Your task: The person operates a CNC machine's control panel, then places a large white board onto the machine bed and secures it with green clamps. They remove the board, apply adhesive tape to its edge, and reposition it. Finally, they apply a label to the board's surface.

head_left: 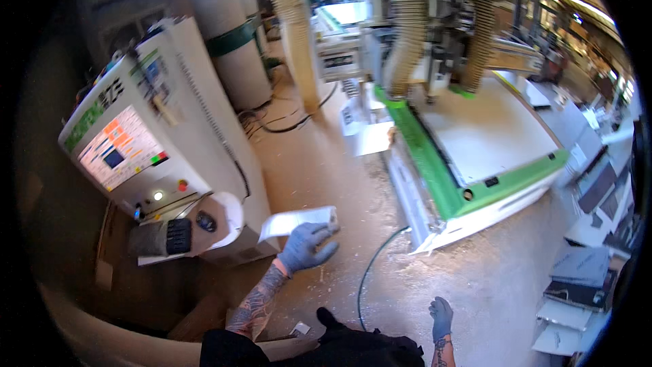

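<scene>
My left hand (305, 248), in a grey glove, reaches out in front of a curled white paper sheet or roll (288, 223) beside the machine cabinet. Its fingers are stretched and the thumb stands apart. The fingers overlap the paper in the picture; whether they touch it I cannot tell. My right hand (441, 316), also gloved in grey, hangs low on the right above the floor. Its fingers are loosely bent, with nothing visible in them.
A control cabinet (224, 129) with a lit screen (121, 149), keyboard (178, 236) and mouse (206, 221) stands left. A green-edged machine table (435, 163) lies ahead right, under ribbed hoses (407, 34). A dark hose (367, 272) crosses the dusty floor. Panels (581, 265) lie right.
</scene>
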A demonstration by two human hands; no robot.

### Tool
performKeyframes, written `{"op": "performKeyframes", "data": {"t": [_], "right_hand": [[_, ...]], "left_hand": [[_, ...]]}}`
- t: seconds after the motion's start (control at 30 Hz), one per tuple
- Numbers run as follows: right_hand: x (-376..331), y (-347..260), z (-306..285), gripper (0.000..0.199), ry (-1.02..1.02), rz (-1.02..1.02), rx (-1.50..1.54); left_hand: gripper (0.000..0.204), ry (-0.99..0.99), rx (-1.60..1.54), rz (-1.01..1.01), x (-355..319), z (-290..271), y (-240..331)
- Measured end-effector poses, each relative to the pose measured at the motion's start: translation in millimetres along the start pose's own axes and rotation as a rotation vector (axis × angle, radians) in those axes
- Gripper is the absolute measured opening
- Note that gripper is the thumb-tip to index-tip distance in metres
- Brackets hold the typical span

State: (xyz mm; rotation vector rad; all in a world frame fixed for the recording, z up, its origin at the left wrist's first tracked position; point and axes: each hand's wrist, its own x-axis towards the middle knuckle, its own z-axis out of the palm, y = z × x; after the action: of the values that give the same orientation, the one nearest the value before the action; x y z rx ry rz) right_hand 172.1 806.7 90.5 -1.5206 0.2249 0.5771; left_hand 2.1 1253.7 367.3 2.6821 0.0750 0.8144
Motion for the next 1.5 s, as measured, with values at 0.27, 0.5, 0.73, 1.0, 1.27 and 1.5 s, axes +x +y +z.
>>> {"op": "performKeyframes", "data": {"t": [0.27, 0.5, 0.73, 1.0, 1.27, 1.5], "right_hand": [[1, -117, -193, 0.036, 0.002, -0.364, 0.104], [51, -239, -338, 0.058, -0.053, -0.547, 0.204], [186, -356, -515, 0.049, 0.079, -0.422, 0.006], [337, -467, -716, 0.059, 0.305, -0.577, -0.038], [537, -572, -907, 0.047, 0.277, -0.534, 0.175], [712, -681, -1061, 0.018, 0.236, -0.396, 0.224]], "left_hand": [[0.022, -0.534, -0.715, 0.074, 146, 245, 262], [0.026, -0.776, -1.112, 0.0, 267, 436, 444], [0.044, -0.68, -1.182, -0.246, 419, 637, 570], [0.048, -0.694, -1.966, -0.43, 610, 830, 731], [0.042, -0.988, -1.923, -0.416, 794, 1037, 873], [0.043, -0.974, -1.767, -0.344, 956, 1188, 942]]}}
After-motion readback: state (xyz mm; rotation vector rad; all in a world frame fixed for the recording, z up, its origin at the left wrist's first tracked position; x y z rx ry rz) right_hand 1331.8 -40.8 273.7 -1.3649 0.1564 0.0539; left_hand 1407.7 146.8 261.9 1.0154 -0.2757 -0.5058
